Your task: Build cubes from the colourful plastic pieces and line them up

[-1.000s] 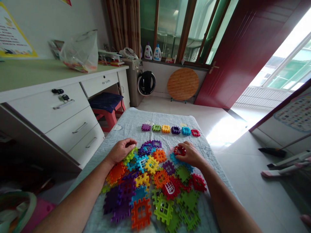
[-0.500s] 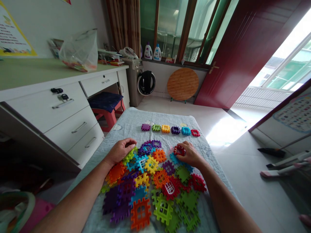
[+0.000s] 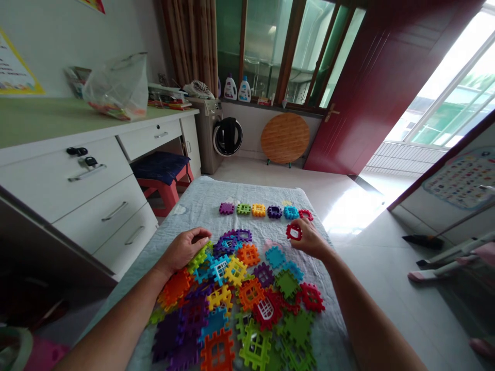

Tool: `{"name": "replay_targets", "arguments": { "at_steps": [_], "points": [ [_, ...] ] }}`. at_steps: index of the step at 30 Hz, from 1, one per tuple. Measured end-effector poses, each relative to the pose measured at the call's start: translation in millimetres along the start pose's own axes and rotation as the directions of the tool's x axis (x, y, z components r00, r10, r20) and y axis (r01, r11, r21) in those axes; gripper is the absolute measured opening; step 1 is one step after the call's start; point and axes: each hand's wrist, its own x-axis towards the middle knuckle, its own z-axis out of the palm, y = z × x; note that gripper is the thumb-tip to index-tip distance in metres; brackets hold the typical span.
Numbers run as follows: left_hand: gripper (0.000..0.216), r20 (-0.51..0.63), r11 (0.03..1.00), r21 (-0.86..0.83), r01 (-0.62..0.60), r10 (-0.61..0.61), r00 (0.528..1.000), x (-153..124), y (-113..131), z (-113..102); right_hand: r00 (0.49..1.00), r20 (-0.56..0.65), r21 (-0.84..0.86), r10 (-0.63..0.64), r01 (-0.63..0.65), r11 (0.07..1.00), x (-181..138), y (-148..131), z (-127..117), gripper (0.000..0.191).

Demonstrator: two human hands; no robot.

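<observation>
My right hand pinches a red square toy block with notched edges and an open middle, held just above the cloth. Close beyond it, a row of blocks lies on the cloth: purple, green, yellow, dark purple, light blue and red, the last partly behind my fingers. My left hand rests at the left edge of a mixed block pile. Its fingers are loosely curved and apart from the thumb, which is beside a light-green block.
A pale blue cloth covers the low table. To the left are a white desk and a red stool with a dark cushion. Behind stand a washing machine, a round wooden tabletop and a red door.
My right hand has lifted the red block off the right side of the pile and moved it slightly towards the row. My left hand stays by the pile. The view has shifted a little.
</observation>
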Motion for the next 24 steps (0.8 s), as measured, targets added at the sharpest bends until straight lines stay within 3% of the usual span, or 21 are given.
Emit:
{"name": "replay_targets", "arguments": {
  "at_steps": [4, 9, 16, 24],
  "points": [
    [0.031, 0.001, 1.0, 0.0, 0.006, -0.006, 1.0, 0.3, 2.8, 0.1, 0.991, -0.04, -0.078, 0.127, -0.13, 0.988, 30.2, 48.0, -30.3, 0.047],
    [0.032, 0.006, 1.0, -0.001, 0.01, -0.01, 1.0, -0.9, 5.5, -0.2, 0.983, 0.1, -0.157, 0.152, -0.135, 0.978, 67.2, 85.1, -43.3, 0.048],
    [0.032, 0.012, 1.0, -0.011, 0.027, -0.027, 1.0, 0.1, 2.4, -0.4, 0.96, 0.229, -0.21, 0.158, -0.11, 0.972, 89.0, 96.9, -36.2, 0.052],
    [0.032, 0.018, 0.999, -0.007, 0.041, -0.041, 0.999, 0.8, 1.5, 0.4, 0.947, 0.259, -0.249, 0.189, -0.124, 0.961, 88.4, 102.7, -30.7, 0.063]
  ]
}}
